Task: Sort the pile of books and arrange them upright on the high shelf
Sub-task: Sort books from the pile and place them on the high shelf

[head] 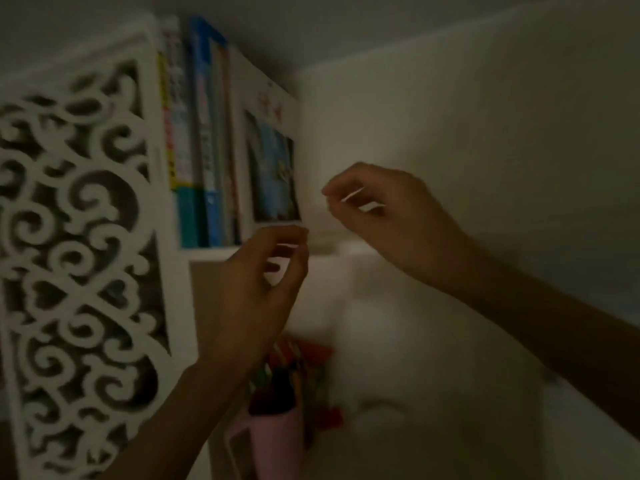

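A pink cup (273,441) of colored pens is sitting low at six o'clock, blurred. Above it, the left hand (258,289) is hanging with fingers loosely curled, grasping nothing; the right hand (388,216) at three o'clock is hovering likewise, released. Farther up, at eleven o'clock, the books (221,150) are standing upright on the high shelf (207,252), beside the white scrollwork side panel (79,237).

A dim room in a home: a white shelf (207,252) with a scroll-cut side panel (79,237) at frame left holds upright books (207,150); below, a pink cup (273,445) of coloured pens.
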